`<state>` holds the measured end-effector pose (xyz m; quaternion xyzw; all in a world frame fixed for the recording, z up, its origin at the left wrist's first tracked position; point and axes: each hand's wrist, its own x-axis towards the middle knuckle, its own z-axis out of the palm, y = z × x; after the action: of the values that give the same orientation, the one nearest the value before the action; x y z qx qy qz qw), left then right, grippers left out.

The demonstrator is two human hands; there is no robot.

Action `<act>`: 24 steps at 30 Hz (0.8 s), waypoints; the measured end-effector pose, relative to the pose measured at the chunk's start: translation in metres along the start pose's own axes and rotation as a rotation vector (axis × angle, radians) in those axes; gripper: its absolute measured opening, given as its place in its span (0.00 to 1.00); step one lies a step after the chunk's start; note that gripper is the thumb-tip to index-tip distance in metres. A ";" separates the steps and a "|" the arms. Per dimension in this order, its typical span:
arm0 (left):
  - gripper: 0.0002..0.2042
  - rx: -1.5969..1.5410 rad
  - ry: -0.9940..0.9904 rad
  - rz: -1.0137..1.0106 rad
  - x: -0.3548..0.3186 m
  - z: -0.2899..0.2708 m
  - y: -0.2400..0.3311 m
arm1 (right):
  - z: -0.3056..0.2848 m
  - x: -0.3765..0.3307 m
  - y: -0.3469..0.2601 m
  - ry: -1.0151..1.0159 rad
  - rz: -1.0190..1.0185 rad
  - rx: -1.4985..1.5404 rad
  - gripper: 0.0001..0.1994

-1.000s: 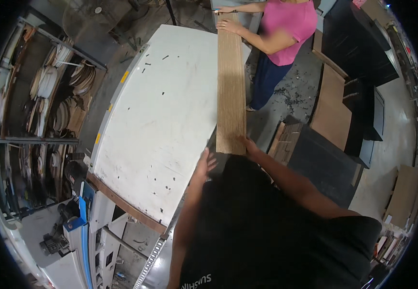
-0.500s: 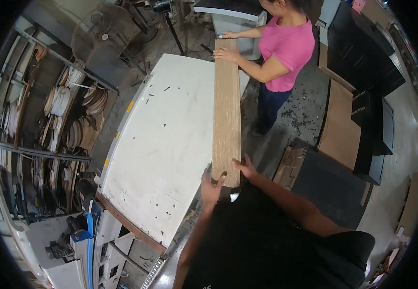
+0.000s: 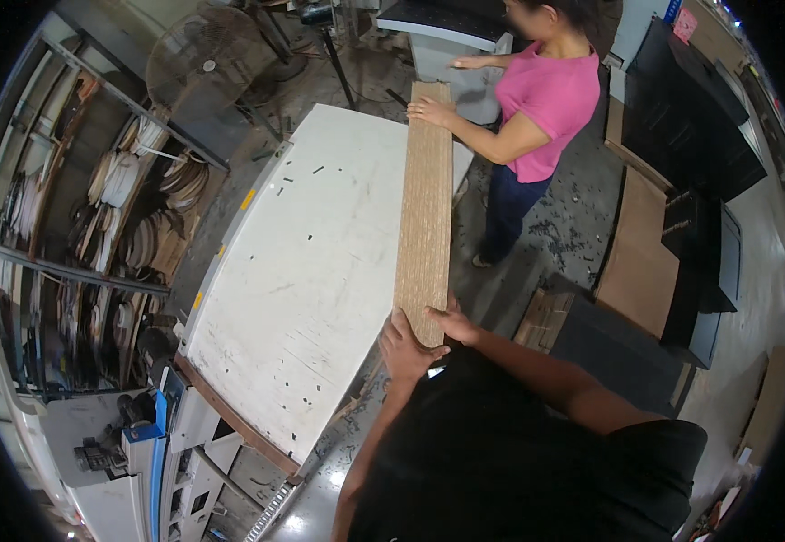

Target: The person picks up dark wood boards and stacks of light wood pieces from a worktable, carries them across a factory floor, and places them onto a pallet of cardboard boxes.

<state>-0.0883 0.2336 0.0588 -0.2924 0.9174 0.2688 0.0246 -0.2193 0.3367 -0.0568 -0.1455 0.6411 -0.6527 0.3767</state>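
Note:
A long board with light wood grain (image 3: pixel 424 217) lies lengthwise along the right edge of a white-topped table (image 3: pixel 302 262). At its near end, close to my body, my left hand (image 3: pixel 401 350) grips the left corner, its thumb across the end. My right hand (image 3: pixel 453 323) holds the right edge with the thumb on top and the other fingers partly hidden beside the board. Across from me, a person in a pink shirt (image 3: pixel 550 108) rests one hand (image 3: pixel 430 111) on the board's far part. That person's other hand (image 3: pixel 471 62) is off the board, beyond its far end.
Small dark scraps dot the tabletop and the floor (image 3: pixel 555 239). Racks of coiled edging strips (image 3: pixel 112 181) stand at left, with a large fan (image 3: pixel 207 65) behind. Dark panels (image 3: pixel 605 348) and brown sheets (image 3: pixel 636 248) are stacked at right.
My left hand has shifted round the board's near corner, its thumb now across the end. The other person's far hand has moved right, off the board's far end. The view has shifted slightly.

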 end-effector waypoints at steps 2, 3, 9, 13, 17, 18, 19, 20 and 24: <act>0.71 0.068 0.022 -0.020 -0.002 0.004 0.002 | 0.000 0.001 0.004 0.020 0.023 -0.040 0.48; 0.71 0.069 0.025 -0.023 -0.002 0.008 0.000 | 0.002 0.001 0.006 0.039 0.049 -0.081 0.50; 0.71 0.126 -0.025 -0.064 -0.001 0.005 0.007 | -0.003 0.003 0.018 0.040 0.083 -0.102 0.51; 0.70 0.099 -0.037 -0.090 -0.002 0.010 0.007 | 0.001 -0.006 -0.009 -0.011 0.038 -0.019 0.50; 0.70 0.108 -0.065 -0.163 0.000 0.014 0.006 | 0.005 -0.007 -0.017 -0.004 0.000 -0.003 0.47; 0.70 0.110 -0.066 -0.164 0.000 0.014 0.007 | 0.004 -0.008 -0.019 0.009 0.000 -0.025 0.46; 0.70 0.124 -0.064 -0.161 0.000 0.014 0.011 | 0.000 -0.004 -0.006 0.016 0.000 -0.024 0.46; 0.69 0.136 -0.058 -0.163 0.000 0.013 0.014 | -0.004 0.006 0.020 0.014 0.003 -0.022 0.46; 0.69 0.129 -0.060 -0.174 0.000 0.013 0.012 | -0.002 0.009 0.028 -0.004 0.012 -0.001 0.49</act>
<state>-0.0964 0.2486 0.0531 -0.3607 0.9028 0.2144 0.0941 -0.2181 0.3347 -0.0865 -0.1432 0.6415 -0.6497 0.3819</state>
